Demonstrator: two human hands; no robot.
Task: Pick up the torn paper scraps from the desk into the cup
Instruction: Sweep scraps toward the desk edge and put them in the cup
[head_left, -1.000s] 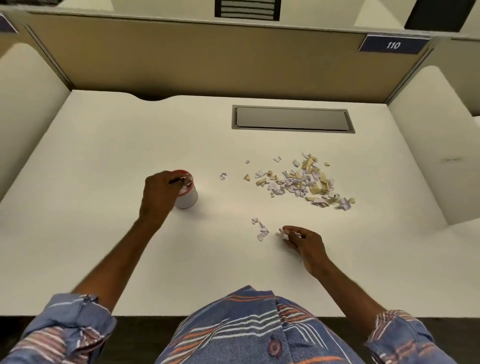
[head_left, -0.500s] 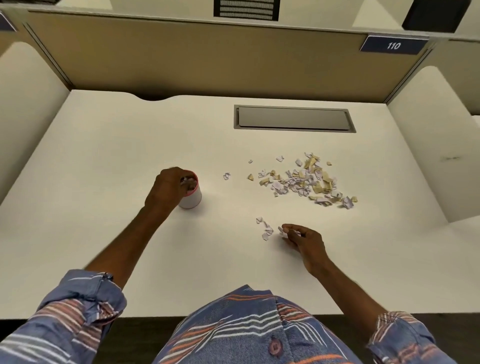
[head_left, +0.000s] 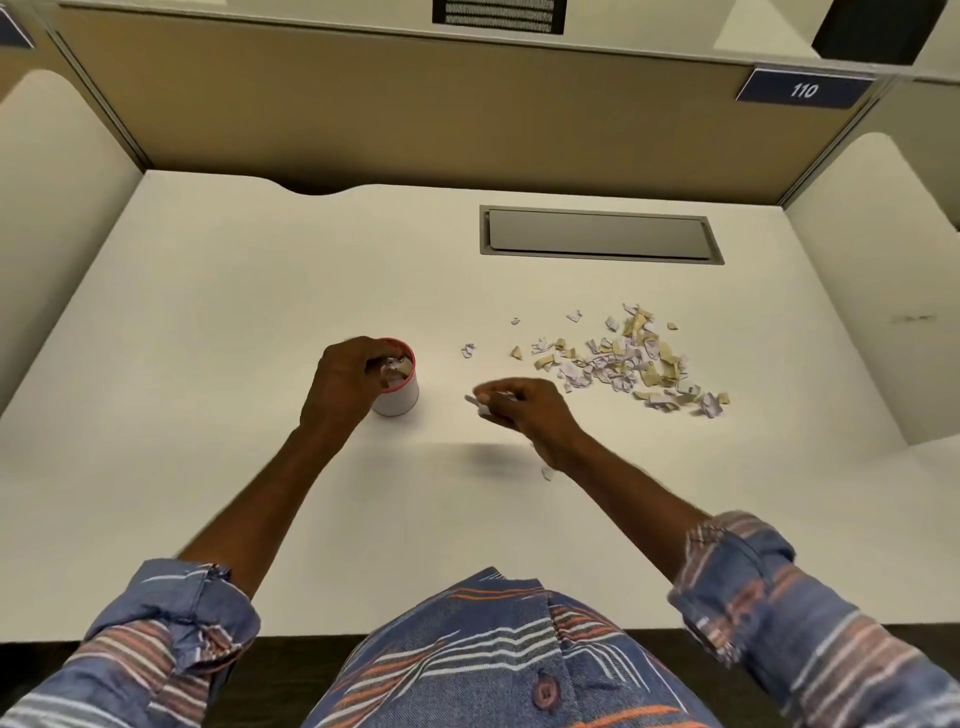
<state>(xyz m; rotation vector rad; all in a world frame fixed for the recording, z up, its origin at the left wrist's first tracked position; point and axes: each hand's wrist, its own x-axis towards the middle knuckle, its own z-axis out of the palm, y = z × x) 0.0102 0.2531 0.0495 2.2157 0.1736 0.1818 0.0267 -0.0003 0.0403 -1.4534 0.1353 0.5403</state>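
Observation:
A small white cup (head_left: 399, 397) with a red rim stands on the white desk (head_left: 208, 322), with scraps showing inside it. My left hand (head_left: 340, 382) is curled around the cup's left side and rim. My right hand (head_left: 524, 410) hovers above the desk just right of the cup, its fingers pinched on a few white paper scraps (head_left: 480, 405). A pile of white and tan torn scraps (head_left: 634, 361) lies to the right. Single scraps lie nearer the cup (head_left: 468, 351), and one (head_left: 547, 472) lies beside my right forearm.
A grey recessed cable hatch (head_left: 600, 236) sits in the desk's back right. Tan partition panels (head_left: 415, 104) close off the back and cream dividers stand on both sides. A sign reading 110 (head_left: 804, 91) hangs at the top right.
My right hand has lifted off the desk with scraps pinched in it and moved left and away from me, toward the cup. My left hand stays on the cup.

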